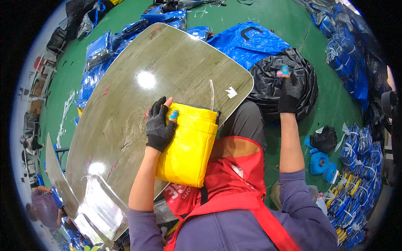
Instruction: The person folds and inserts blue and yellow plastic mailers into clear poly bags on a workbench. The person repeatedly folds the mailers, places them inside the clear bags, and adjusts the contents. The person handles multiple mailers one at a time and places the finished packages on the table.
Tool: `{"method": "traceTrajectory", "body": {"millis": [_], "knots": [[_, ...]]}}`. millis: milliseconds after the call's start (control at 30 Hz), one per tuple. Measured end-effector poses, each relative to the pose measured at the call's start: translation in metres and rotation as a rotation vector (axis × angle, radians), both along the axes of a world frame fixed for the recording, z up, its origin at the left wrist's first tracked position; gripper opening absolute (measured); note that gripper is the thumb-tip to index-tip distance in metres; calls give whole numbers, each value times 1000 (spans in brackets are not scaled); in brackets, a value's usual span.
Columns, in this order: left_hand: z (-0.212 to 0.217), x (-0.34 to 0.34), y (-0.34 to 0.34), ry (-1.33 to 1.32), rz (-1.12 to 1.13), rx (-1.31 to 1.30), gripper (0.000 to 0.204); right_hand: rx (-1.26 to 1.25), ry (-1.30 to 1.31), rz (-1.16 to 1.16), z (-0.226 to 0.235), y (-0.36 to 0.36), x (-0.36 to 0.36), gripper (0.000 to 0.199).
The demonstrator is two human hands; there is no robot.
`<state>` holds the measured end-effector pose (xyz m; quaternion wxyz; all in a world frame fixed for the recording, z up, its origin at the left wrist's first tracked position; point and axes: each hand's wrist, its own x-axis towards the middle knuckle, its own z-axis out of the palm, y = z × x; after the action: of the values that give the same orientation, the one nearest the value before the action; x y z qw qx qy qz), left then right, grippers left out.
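Observation:
A folded yellow bag [187, 144] with a dark upper edge lies over the near edge of a glossy brown-grey tabletop, towards my lap. My left hand [161, 127], in a black dotted glove with bare fingertips, rests along the bag's left edge. Its fingers are stretched out, and the blue-taped thumb lies on the yellow face. Out to the right, my right hand [290, 92] is over a round black plastic sack [307, 73]. Its thumb, also blue-taped, and a bare fingertip are pressed close together; anything between them is hidden.
Blue plastic sheeting [249, 42] adjoins the black sack. Packed blue bundles [98, 52] lie beyond the tabletop [125, 104]. At right are blue rolls [319, 163] and tied blue and yellow bundles [356, 184] on the green floor. Another person [45, 205] is at the lower left.

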<state>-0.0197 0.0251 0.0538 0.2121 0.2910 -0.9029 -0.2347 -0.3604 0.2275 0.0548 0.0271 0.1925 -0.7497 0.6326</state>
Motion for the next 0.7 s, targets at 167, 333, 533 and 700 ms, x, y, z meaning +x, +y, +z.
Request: {"method": "traceTrajectory", "body": {"millis": [167,333,533,700], "knots": [[2,0,4,-57,30,-10,44,643,109,826,-36,-46,77,22],[3,5,0,-130,53,19,47,322,109,295,-27,-56,40,24],[1,1,3,-96,49,37,45,654,1130,231,23,31,53,64],[-5,28,6,-59,-145,131,49,280,1204,1092,17,-9,173,43]]}}
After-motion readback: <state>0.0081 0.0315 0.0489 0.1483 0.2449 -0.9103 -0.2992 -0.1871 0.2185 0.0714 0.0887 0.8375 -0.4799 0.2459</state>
